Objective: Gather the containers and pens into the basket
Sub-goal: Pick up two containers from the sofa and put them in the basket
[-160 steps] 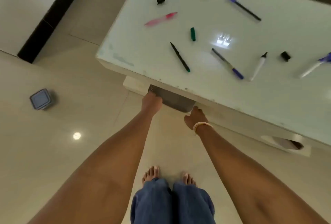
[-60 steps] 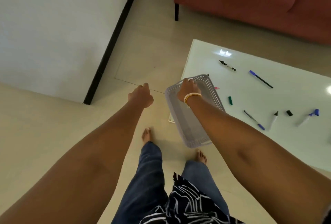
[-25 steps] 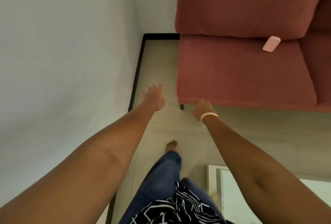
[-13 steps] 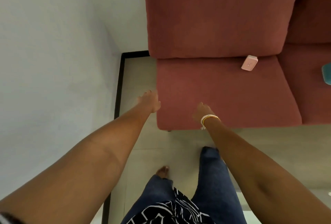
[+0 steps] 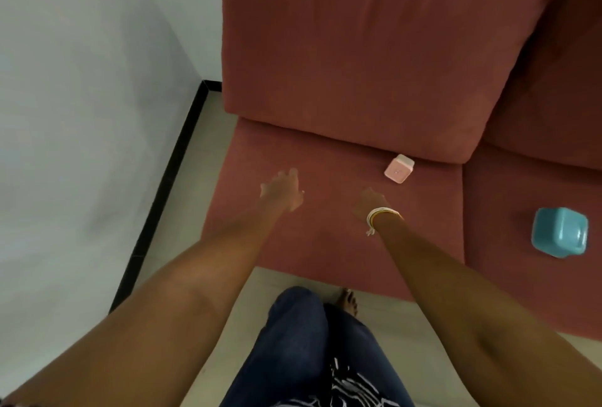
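Both hands reach out over the sofa seat and neither grip has anything in it. The left hand is spread open, fingers loose; the right hand is turned away, so I cannot tell whether it is open or curled. Just beyond the right hand, at the back of the seat, lies a small pink container. A blue container sits on the next seat cushion, well to the right. No basket or pens are in sight here, so the gathering looks barely begun: both containers remain to be collected.
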Available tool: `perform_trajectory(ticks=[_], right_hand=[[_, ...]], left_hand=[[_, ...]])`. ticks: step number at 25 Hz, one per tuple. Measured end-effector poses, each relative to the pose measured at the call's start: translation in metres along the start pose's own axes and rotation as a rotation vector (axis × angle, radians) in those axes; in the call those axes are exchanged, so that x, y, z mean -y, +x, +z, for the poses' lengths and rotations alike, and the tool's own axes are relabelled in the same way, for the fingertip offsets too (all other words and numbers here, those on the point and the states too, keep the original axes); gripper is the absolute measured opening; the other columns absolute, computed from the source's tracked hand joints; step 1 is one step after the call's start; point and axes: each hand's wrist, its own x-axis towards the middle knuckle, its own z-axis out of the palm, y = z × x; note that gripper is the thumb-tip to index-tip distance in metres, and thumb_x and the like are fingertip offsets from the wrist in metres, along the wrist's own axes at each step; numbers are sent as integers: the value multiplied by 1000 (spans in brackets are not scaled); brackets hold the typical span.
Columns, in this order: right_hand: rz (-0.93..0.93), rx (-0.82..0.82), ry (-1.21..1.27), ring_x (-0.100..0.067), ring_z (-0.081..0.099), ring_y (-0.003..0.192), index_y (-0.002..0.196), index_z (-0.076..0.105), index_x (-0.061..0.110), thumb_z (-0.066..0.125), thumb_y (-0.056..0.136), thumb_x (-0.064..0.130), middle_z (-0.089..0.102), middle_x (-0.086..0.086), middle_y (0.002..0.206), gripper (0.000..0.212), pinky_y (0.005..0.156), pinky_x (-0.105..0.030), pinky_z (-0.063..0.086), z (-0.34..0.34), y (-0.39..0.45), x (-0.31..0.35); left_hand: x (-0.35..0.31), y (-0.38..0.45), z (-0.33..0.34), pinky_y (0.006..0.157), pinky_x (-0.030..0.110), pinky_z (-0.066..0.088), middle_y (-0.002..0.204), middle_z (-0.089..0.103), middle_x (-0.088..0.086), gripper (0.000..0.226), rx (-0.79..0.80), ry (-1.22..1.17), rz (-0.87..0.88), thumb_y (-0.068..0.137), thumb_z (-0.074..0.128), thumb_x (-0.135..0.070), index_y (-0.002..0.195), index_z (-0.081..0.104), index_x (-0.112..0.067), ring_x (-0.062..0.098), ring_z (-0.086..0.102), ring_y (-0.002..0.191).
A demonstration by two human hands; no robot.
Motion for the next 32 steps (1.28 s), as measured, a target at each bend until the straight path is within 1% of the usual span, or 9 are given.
perform_trajectory(ticks=[3,9,13,17,19,22,24,27,32], right_hand=[[29,-67,23,-39,51,122,130,48,2,46,93,20,50,-18,132,42,98,-43,45,-5,41,-35],[234,-534,-1,-37,56,106,122,45,6,61,83,10,51,-18,118,43,76,-46,51,-8,142,-107],[174,-384,124,-40,52,117,136,35,6,68,78,9,45,-18,129,66,89,-48,48,-13,190,-132],[104,-329,181,-41,55,114,127,47,6,59,83,5,52,-19,127,46,89,-44,47,-12,189,-138],[179,-208,448,-37,60,109,126,50,8,67,81,10,59,-19,124,48,85,-40,49,-7,170,-128],[332,14,1107,-20,68,53,119,48,12,71,84,20,65,-15,92,43,46,-30,51,0,118,-100],[348,134,1318,-13,63,38,114,45,16,60,93,23,62,-9,79,27,47,-31,51,5,85,-78],[314,189,1414,-18,65,53,114,48,16,52,98,30,64,-8,81,22,59,-34,51,4,51,-60],[371,189,1477,-20,59,62,101,55,10,43,98,46,61,-10,79,38,58,-31,50,-24,41,-68]], left_hand=[[-26,37,25,102,51,39,141,43,15,60,46,-28,-49,95,51,-37,146,29,-14,33,45,130],[-46,115,102,104,53,39,149,36,14,63,92,-28,-53,95,49,-37,148,26,-12,32,40,135],[-40,133,145,108,55,35,159,21,12,65,179,11,-31,98,43,-41,152,18,-17,33,30,142],[-36,128,154,113,51,32,160,20,10,63,250,-15,-56,99,40,-44,153,21,-17,32,29,144],[-43,118,138,115,45,29,157,28,11,61,311,-171,-116,100,40,-44,151,27,-13,30,31,143],[-64,95,98,106,49,37,147,44,9,59,496,-771,-341,97,44,-49,146,36,-19,30,45,133],[-78,83,73,98,54,44,136,52,11,57,577,-1060,-431,93,49,-53,142,41,-23,32,55,121],[-95,70,50,88,53,50,120,60,12,49,612,-1286,-418,92,53,-50,129,52,-18,33,63,107],[-126,62,39,82,50,54,98,63,10,41,511,-1321,-435,98,53,-26,136,45,-11,26,66,83]])
